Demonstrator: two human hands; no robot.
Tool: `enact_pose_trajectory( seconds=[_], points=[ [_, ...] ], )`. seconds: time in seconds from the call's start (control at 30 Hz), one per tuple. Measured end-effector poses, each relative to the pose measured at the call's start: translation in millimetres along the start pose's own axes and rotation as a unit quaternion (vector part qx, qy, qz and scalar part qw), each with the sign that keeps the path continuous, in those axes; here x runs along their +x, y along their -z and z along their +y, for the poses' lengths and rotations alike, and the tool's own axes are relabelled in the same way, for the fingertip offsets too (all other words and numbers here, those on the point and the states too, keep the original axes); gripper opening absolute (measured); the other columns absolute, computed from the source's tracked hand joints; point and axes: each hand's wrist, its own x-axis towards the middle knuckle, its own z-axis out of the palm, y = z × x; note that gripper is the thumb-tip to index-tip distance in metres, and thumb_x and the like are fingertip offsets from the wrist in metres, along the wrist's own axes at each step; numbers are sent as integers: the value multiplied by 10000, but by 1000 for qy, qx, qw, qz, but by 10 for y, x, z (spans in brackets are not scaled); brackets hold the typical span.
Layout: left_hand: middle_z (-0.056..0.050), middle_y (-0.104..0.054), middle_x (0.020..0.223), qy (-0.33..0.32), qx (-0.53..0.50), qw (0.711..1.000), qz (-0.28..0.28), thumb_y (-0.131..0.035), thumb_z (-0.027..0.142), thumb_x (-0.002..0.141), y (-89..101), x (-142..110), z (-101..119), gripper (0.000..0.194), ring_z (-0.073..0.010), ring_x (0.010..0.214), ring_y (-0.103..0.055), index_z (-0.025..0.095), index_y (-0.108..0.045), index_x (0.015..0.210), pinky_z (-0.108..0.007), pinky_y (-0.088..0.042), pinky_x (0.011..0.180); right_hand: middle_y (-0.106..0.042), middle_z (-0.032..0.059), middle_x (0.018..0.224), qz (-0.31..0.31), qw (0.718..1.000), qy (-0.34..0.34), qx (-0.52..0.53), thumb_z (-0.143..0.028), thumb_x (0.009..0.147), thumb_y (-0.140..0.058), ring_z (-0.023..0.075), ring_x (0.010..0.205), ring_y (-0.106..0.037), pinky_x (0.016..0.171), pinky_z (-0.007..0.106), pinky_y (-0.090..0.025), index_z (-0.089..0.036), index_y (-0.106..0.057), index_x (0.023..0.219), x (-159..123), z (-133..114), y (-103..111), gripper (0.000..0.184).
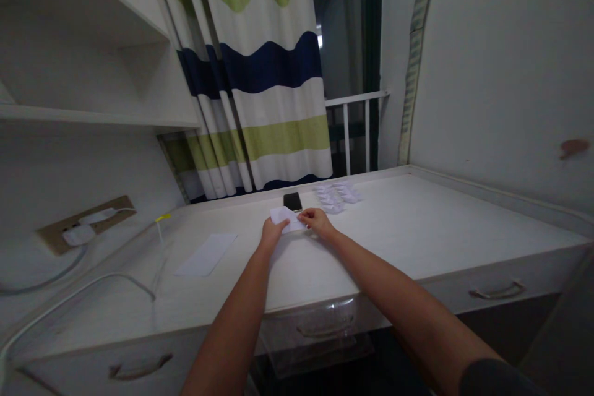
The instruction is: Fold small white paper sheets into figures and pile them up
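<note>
White desktop [408, 216]: folded white paper [286, 219], long axis crosswise, pinched at opposite ends between left hand [273, 233] and right hand [317, 221], fingers narrow.

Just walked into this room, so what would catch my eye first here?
The large curtain, striped in green, white and navy, hangs beyond the far edge of the white desk. On the desk, the left hand and right hand hold a folded white paper, just in front of a black phone.
</note>
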Motion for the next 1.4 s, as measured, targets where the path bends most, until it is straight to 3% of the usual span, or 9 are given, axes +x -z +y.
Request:
enact_pose_trajectory(
  seconds=[0.43,0.67,0.87,1.13,1.4],
  points=[
    [-133,-658,901,-2,0,1000,7,-657,179,580,7,-1,-9,319,-218,810,-615,68,-620,878,-283,-466,706,-491,-38,450,-3,1000,9,-10,-257,624,-569,64,420,-405,438,196,-317,-127,-595,651,36,65,-3,135],
    [-99,-671,875,-10,4,995,-101,-670,149,555,-21,-52,0,302,-209,806,-616,93,-635,850,-281,-466,712,-583,11,604,21,999,35,1,-286,609,-591,101,552,-484,514,215,-369,-141,-604,661,37,70,-21,155],
    [-90,-674,864,-21,1,991,-135,-687,176,535,-29,-80,21,318,-212,797,-613,96,-641,839,-288,-465,714,-574,5,571,24,999,38,-14,-290,618,-577,98,526,-467,513,219,-350,-137,-603,626,42,71,7,155],
    [-92,-667,893,-23,-31,988,-149,-662,265,592,-36,-70,-19,346,-205,804,-608,96,-629,892,-277,-468,688,-541,-12,522,30,999,28,-4,-269,606,-567,87,502,-441,492,208,-337,-138,-575,583,49,58,17,132],
    [-106,-642,974,-74,-20,991,-110,-573,270,682,-34,-29,-43,335,-194,840,-593,99,-608,969,-258,-459,695,-519,-20,509,37,999,31,-8,-269,605,-568,79,484,-413,484,208,-315,-136,-574,581,47,66,0,135]
  ],
)
